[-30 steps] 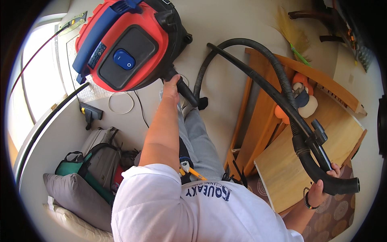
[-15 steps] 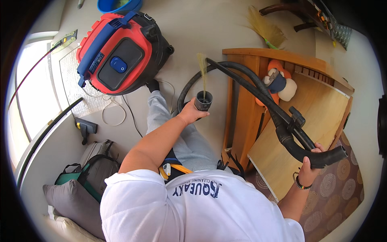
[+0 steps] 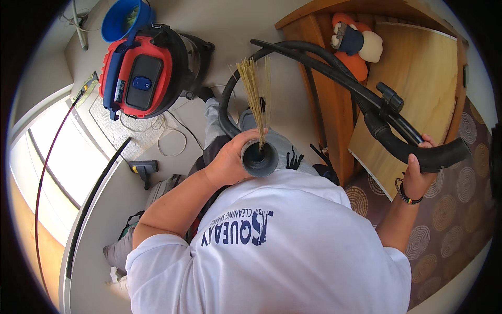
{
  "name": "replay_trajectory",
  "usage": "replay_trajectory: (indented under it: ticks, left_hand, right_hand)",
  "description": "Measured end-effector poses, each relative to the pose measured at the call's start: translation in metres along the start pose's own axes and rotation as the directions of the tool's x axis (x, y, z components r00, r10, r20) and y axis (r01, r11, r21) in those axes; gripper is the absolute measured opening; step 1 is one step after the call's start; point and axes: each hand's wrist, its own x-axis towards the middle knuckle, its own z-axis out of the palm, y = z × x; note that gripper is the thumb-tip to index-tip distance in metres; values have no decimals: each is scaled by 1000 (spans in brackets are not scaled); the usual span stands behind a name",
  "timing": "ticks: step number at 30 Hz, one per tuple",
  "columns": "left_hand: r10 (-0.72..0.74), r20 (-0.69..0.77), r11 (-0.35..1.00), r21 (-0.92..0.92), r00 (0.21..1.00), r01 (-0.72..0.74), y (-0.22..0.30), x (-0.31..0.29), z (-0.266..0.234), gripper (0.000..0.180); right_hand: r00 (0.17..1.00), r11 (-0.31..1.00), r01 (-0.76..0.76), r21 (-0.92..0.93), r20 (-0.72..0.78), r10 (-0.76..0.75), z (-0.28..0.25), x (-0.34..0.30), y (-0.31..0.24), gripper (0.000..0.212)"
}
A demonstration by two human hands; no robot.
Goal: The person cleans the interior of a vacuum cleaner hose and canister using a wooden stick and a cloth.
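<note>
My left hand (image 3: 230, 158) is wrapped round a dark grey hose cuff (image 3: 260, 170) just in front of my shirt, its open mouth facing me. Straw broom bristles (image 3: 252, 86) stand out of that mouth, their tips fanned away from me. Over to the right, my right hand (image 3: 420, 172) grips the curved black hose handle (image 3: 438, 157) together with the lower end of a straight vacuum tube (image 3: 361, 89). The black hose (image 3: 225, 104) loops from near my left hand round to the curved handle. Whether it joins the cuff is hidden.
A red and black vacuum cleaner (image 3: 144, 102) stands far left, beside a blue basin (image 3: 111, 25). Cords (image 3: 175, 149) lie on the floor near my feet. A floor nozzle (image 3: 145, 168) is at left. On the right, wooden furniture (image 3: 334, 104) holds a plush toy (image 3: 368, 46).
My left hand has brought the cuff closer to my chest and tipped its mouth toward me. More bristles show above it. My right hand has risen slightly with the handle, and the view has shifted.
</note>
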Motion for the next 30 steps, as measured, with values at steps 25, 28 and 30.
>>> replay_trajectory:
  ticks: [25,28,30]
  left_hand:
    - [78,585,990,52,808,-133,205,18,77,63]
    - [284,670,950,-103,686,-293,226,17,58,78]
    - [268,675,964,-186,688,-192,246,16,47,79]
  right_hand:
    - [793,844,499,-195,496,-354,109,-34,-52,40]
    - [789,871,489,-55,454,-414,119,-37,-40,25]
    - [812,914,402,55,440,-384,123,-39,-49,27]
